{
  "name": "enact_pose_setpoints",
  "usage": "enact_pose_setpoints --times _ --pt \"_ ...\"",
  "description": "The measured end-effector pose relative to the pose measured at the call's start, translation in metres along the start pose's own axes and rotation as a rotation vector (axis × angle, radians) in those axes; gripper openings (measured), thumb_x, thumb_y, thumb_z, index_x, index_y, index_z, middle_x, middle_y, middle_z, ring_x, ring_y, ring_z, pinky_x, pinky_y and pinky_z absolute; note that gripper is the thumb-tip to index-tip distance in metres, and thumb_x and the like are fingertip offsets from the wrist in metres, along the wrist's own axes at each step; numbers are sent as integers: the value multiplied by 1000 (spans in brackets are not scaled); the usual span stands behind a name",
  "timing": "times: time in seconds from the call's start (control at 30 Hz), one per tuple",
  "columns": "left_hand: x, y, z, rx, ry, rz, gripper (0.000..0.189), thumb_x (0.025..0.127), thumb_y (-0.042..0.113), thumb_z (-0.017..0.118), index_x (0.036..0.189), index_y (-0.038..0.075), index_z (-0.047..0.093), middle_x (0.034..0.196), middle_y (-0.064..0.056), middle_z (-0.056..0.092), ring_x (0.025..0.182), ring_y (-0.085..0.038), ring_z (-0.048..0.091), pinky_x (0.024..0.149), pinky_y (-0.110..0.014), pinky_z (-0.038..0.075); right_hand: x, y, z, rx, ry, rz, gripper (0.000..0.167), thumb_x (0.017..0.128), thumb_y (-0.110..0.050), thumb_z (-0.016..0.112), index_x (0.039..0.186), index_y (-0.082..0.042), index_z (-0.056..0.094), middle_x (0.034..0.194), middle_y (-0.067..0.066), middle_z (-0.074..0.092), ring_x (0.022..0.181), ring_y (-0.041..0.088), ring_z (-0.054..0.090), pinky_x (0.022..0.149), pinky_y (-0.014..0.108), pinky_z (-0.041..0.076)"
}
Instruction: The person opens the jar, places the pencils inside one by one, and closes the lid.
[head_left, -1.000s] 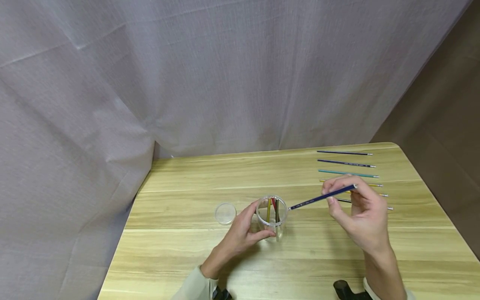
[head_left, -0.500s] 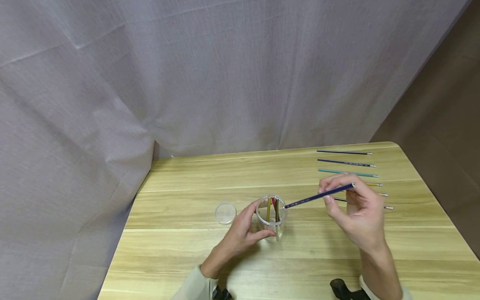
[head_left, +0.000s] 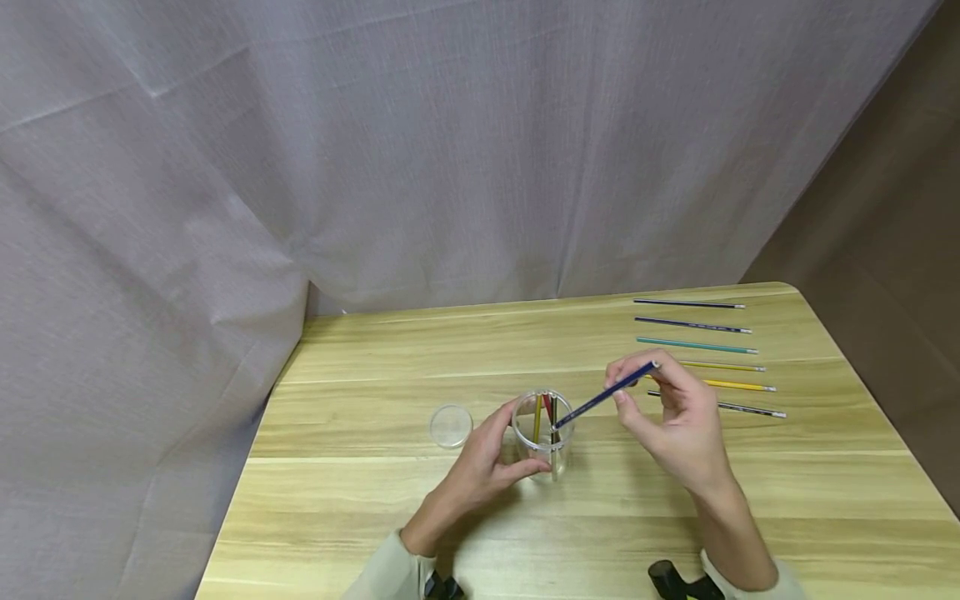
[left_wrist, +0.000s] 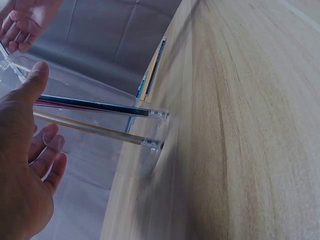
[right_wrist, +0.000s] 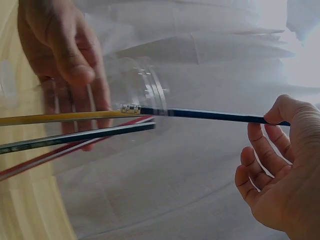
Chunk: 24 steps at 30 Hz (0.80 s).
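A clear plastic jar point(head_left: 534, 447) stands upright on the table, and my left hand point(head_left: 480, 462) grips its side, thumb in front. Inside lean a yellow pencil point(right_wrist: 60, 118), a dark pencil point(right_wrist: 75, 139) and a red-and-white pencil point(right_wrist: 45, 160). Their eraser ends point down at the jar's bottom in the left wrist view. Between thumb and fingers, my right hand point(head_left: 678, 425) pinches a dark blue pencil point(head_left: 600, 397) near its far end. That pencil slants down to the left, its metal-banded eraser end just inside the jar's mouth.
Left of the jar lies a round clear lid point(head_left: 451, 427). Several pencils lie in a row at the right, among them a teal pencil point(head_left: 697, 344) and a black pencil point(head_left: 752, 411). A grey curtain point(head_left: 450, 167) hangs behind the wooden table point(head_left: 337, 500).
My right hand has moved left with the dark blue pencil, whose eraser end went from beside the rim into the jar's mouth. The left hand and jar have stayed put.
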<state>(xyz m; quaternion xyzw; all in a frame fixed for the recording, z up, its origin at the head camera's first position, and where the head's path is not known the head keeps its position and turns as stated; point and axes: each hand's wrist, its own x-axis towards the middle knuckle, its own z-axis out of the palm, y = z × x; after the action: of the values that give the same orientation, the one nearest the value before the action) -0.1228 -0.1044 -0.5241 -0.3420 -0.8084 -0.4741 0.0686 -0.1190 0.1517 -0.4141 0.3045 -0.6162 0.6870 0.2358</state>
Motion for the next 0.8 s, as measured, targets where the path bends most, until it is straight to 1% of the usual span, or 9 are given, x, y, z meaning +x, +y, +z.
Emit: enact_pose_setpoints --times 0.17,0.3,0.37,0.47,0.57,0.63,0.8 --pt "0 0 0 -6 5 1 92 82 23 93 158 11 43 147 -7 62 132 -35 62 117 -41 48 -5 10 6 -74 10 67 24 82 26 62 101 12 65 96 18 71 91 19 65 81 26 52" --pt "0 -1 1 -10 8 -2 93 81 22 94 158 11 43 147 -8 62 131 -34 62 117 -41 48 -8 18 9 -124 11 94 26 82 26 63 103 10 64 97 15 72 88 18 64 80 25 50" --pt "0 -1 1 -11 8 -2 93 81 22 94 159 12 43 146 -9 62 131 -34 63 116 -41 48 -9 21 11 -150 13 97 30 82 27 64 107 11 63 98 12 73 88 16 64 79 25 51" --pt "0 -1 1 -12 8 -4 93 81 22 94 159 12 43 146 -10 62 131 -33 63 116 -41 48 -10 25 11 -181 14 114 42 81 27 65 119 12 60 100 7 76 88 14 64 79 23 52" --pt "-1 -2 1 -9 7 -5 93 82 22 93 159 12 43 145 -10 63 131 -32 63 116 -41 48 -12 29 13 -188 16 109 55 79 27 65 131 12 55 101 4 77 86 14 64 78 22 53" --pt "0 -2 1 -11 5 -5 93 82 22 93 159 12 43 146 -10 63 131 -32 62 117 -41 48 -12 32 13 -186 13 90 60 79 27 66 136 12 52 100 3 76 85 13 64 77 21 52" --pt "0 -2 1 -6 6 -1 93 81 22 94 159 11 43 146 -10 62 133 -29 62 117 -41 48 -12 39 15 -172 6 39 66 76 28 67 139 15 50 98 4 75 82 14 62 74 20 51"
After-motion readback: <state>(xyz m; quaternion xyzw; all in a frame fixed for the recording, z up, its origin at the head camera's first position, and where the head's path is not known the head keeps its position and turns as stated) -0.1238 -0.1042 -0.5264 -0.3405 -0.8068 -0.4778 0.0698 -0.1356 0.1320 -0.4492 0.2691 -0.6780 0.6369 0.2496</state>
